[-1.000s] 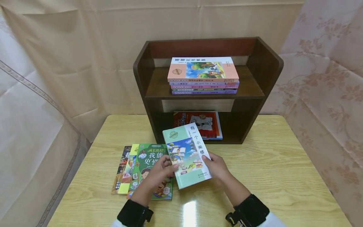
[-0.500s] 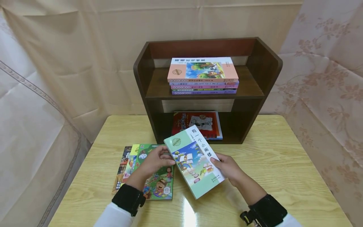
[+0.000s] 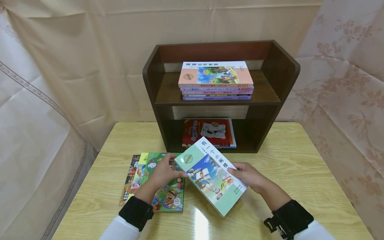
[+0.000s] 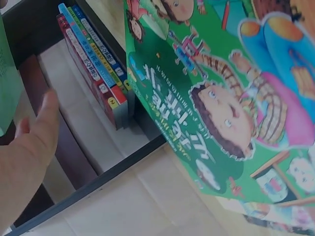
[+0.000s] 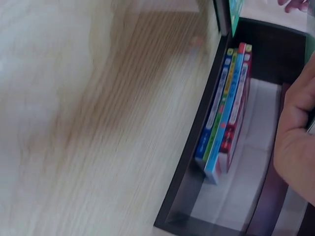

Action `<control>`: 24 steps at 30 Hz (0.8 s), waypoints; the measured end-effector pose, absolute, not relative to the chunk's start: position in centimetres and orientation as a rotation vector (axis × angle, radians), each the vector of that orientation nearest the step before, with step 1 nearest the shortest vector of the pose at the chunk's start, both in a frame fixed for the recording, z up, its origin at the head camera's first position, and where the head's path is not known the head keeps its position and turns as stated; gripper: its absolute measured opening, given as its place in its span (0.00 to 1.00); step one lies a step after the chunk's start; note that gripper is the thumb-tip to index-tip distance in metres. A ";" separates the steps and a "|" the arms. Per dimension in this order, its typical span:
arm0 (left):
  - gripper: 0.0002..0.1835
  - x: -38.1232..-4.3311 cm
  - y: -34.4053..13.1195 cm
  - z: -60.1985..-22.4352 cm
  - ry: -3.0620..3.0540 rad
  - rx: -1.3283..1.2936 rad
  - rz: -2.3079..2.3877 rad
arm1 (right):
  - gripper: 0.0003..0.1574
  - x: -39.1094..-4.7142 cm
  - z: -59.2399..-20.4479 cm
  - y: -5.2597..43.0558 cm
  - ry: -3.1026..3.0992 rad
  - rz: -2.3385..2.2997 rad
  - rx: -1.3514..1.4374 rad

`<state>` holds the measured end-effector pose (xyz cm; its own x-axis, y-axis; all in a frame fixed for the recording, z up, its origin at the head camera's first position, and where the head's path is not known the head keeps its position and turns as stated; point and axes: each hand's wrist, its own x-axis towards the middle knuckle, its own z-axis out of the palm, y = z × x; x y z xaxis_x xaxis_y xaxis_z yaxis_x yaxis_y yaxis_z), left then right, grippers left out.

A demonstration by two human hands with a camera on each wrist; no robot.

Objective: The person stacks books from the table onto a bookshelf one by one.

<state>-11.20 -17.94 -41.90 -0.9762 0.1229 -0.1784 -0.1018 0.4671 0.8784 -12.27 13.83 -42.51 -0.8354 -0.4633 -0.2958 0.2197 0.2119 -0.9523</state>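
A pale green book (image 3: 210,176) with a white title strip is held tilted over the table, in front of the bookshelf. My right hand (image 3: 247,176) grips its right edge, thumb on the cover and fingers behind. At the upper left edge my left hand (image 3: 163,171) holds the book lightly, thumb by the edge and fingertips at the corner. Under the left forearm lies a dark green children's book (image 3: 171,196), overlapping a yellow book (image 3: 143,158) and a brown one (image 3: 127,186). The left wrist view shows part of the left hand (image 4: 34,152) beside the pale green book (image 4: 7,83).
The dark brown two-tier bookshelf (image 3: 270,110) stands at the table's back. A flat stack of books (image 3: 216,80) fills the middle of its upper shelf, and a red book (image 3: 195,130) tops others on the lower. Curtains surround the wooden table (image 3: 306,186).
The pale green book has moved right and toward me and turned further counterclockwise. My right hand has moved right with it; the left has shifted slightly up and left to its corner.
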 end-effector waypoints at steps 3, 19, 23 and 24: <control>0.50 -11.2 -17.7 -41.7 2.510 0.080 1.490 | 0.28 -12.9 -42.4 14.4 1.932 -1.632 -0.279; 0.62 -10.4 -16.9 -41.1 2.373 0.342 1.476 | 0.29 -15.8 -41.1 15.5 1.846 -1.468 -0.398; 0.61 -10.3 -16.9 -41.1 2.361 0.379 1.530 | 0.30 -16.2 -41.0 15.4 1.845 -1.448 -0.388; 0.60 -10.3 -16.9 -41.1 2.364 0.389 1.535 | 0.31 -16.3 -41.0 15.4 1.843 -1.445 -0.382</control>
